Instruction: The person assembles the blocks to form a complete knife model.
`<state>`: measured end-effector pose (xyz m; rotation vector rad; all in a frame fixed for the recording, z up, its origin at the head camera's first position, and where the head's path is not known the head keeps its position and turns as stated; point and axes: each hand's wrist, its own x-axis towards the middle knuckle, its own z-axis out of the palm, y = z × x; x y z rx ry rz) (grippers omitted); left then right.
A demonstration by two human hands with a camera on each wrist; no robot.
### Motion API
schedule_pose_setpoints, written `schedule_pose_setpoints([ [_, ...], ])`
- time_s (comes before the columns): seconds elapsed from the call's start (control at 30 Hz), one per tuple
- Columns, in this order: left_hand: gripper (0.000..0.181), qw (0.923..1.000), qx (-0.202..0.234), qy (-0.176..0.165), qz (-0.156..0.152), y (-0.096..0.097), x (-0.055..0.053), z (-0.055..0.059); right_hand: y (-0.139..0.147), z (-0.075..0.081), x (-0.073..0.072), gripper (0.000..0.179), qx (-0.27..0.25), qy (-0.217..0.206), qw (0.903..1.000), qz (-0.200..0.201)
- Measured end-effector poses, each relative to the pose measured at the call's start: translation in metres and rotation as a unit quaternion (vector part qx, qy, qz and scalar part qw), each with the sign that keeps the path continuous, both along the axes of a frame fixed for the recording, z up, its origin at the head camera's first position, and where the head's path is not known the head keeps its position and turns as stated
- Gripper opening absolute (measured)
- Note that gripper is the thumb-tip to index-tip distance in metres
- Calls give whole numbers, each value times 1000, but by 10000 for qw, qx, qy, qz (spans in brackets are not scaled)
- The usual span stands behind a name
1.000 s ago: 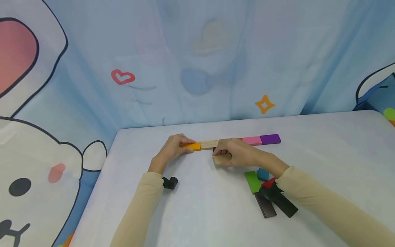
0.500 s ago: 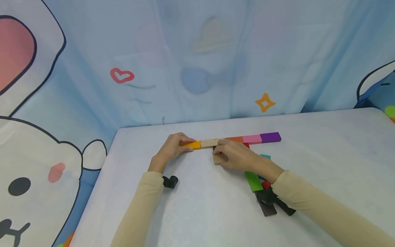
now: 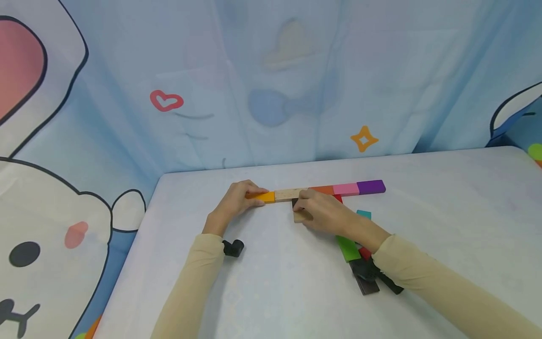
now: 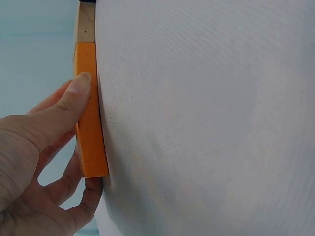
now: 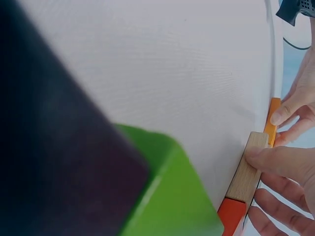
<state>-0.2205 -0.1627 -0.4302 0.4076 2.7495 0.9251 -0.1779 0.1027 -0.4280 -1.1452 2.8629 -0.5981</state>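
Observation:
My left hand (image 3: 237, 202) pinches an orange-yellow block (image 3: 265, 197) at the left end of a row of flat blocks; in the left wrist view the thumb lies on its face. To the right in the row come a plain wooden block (image 3: 288, 195), an orange block (image 3: 322, 189), a pink block (image 3: 346, 189) and a purple block (image 3: 371, 187). My right hand (image 3: 326, 212) holds another wooden block (image 5: 244, 179), thumb on top, just in front of the row. A red-orange block (image 5: 232, 214) adjoins its near end. Beside the right fingers shows a dark block (image 3: 294, 201).
Under and beside the right forearm lie a teal block (image 3: 363, 214), a green block (image 3: 347, 249), a red block (image 3: 364, 253) and a dark brown block (image 3: 367, 285). Black devices sit at the left wrist (image 3: 233, 248) and right wrist. A printed curtain (image 3: 237, 136) hangs behind the white tabletop (image 3: 271, 287).
My right hand has drawn the wooden block slightly closer to the row, and its forearm has shifted left, uncovering the teal block and a red edge. My left hand stays on the orange-yellow block.

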Motion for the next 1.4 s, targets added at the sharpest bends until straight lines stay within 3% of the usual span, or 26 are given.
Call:
schedule_pose_setpoints([
  [0.2,37,10000,-4,-1,54,1,0,1,1,1,0,32,46,121,9999,-19],
  [0.3,37,10000,-3,-15,60,1,0,1,3,6,1,26,-36,-29,10000,-83],
  [0.53,37,9999,-48,-39,87,1,0,0,21,41,5,21,-590,-488,9968,-216],
  [0.77,37,9999,-42,-41,83,0,1,0,46,71,24,23,-409,-393,9983,129],
  [0.9,38,9999,-21,-55,88,1,1,1,61,67,35,30,-2,-225,9974,691],
  [1.03,38,10000,-22,-50,75,1,2,1,73,53,46,37,381,-176,9927,1135],
  [1.2,37,10000,15,-22,77,0,2,1,86,35,55,43,715,-233,9912,1091],
  [1.4,37,10000,34,0,-2,-2,1,0,96,23,61,52,844,296,9897,1116],
])
